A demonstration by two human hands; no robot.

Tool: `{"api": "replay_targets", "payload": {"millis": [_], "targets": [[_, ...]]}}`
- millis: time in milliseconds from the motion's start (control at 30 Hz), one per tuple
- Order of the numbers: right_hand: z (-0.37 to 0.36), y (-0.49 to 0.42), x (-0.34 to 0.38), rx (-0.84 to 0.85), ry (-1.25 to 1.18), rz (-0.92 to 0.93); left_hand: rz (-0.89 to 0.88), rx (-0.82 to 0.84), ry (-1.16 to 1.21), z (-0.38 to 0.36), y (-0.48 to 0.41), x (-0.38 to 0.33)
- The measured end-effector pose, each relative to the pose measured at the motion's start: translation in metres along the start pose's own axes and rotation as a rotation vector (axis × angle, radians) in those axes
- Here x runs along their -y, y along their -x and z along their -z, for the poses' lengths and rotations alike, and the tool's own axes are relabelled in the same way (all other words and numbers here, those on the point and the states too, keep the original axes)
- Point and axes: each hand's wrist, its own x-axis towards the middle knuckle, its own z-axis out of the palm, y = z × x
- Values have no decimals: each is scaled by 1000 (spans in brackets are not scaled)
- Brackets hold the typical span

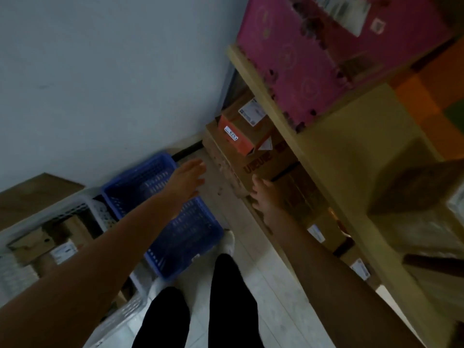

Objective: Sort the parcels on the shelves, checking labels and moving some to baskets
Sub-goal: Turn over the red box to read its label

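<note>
A big pale blue-grey wall (100, 71) fills the top left. A thin dark strip (187, 150) runs along its bottom, where it meets the floor. The floor (271, 285) has light tiles with thin lines between them. A flat brown shape (37, 189) sits low against the wall at the far left, too blurry to name. Two legs in black trousers (231, 297) stand on the floor. A white shoe (228, 243) pokes out at the end of one leg.

Dim, bluish light throughout, with motion blur smearing everything. The pink box (313, 71), far up-right of the blue basket (190, 234), looks softest. Wide-angle bending tilts the shelf board (339, 151) right of that basket, deep shadow beneath it.
</note>
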Motion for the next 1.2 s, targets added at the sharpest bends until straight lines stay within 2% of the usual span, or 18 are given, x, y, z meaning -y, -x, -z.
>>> {"api": "replay_targets", "payload": {"millis": [200,400,567,700,800,900,1067,1200], "targets": [[-17,-80,29,17,-237,-177,-91,-56,-59,-21,-90,1],[-25,-188,53,-60,-365,-121,-273,-78,-132,-56,-207,-37],[-35,-216,63,-45,-403,-100,-364,-38,-246,-76,-259,-54],[-47,-208,64,-99,-425,-115,-434,-48,-328,-69,-295,-29],[-56,-182,52,-81,-476,-170,-451,-101,-262,-53,-249,-24],[-66,-143,29,35,-527,-229,-460,-123,-150,-32,-199,-10],[-95,-41,-2,80,-563,-246,-524,-209,-260,21,-76,7],[-115,28,-9,124,-587,-218,-577,-235,-250,48,-24,21]]}}
